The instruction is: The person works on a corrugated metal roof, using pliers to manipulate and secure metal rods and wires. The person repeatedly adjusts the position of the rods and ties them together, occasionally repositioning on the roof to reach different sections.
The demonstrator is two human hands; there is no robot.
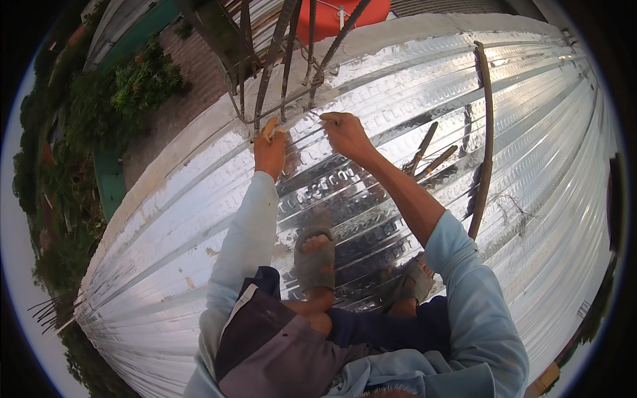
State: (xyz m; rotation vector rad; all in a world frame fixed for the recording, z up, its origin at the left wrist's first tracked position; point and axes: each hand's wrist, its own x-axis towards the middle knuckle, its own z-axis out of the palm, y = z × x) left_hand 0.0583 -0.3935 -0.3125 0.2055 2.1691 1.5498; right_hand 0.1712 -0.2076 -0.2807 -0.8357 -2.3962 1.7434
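Note:
I crouch on a shiny corrugated metal deck (411, 99). My left hand (269, 147) is closed around the base of a rusty steel rebar cage (282, 60) that rises from the deck's far edge. My right hand (345, 132) reaches beside it with fingers pinched together near the bars; what it pinches is too thin to make out. My feet in grey sandals (314, 255) rest on the sheet below the hands.
A long rusty rebar (484, 132) lies across the deck to the right, with short rods (428, 154) and a tangle of thin wire (514, 205) near it. Past the deck's left edge, far below, are plants (142, 79) and paving. An orange object (345, 14) shows behind the bars.

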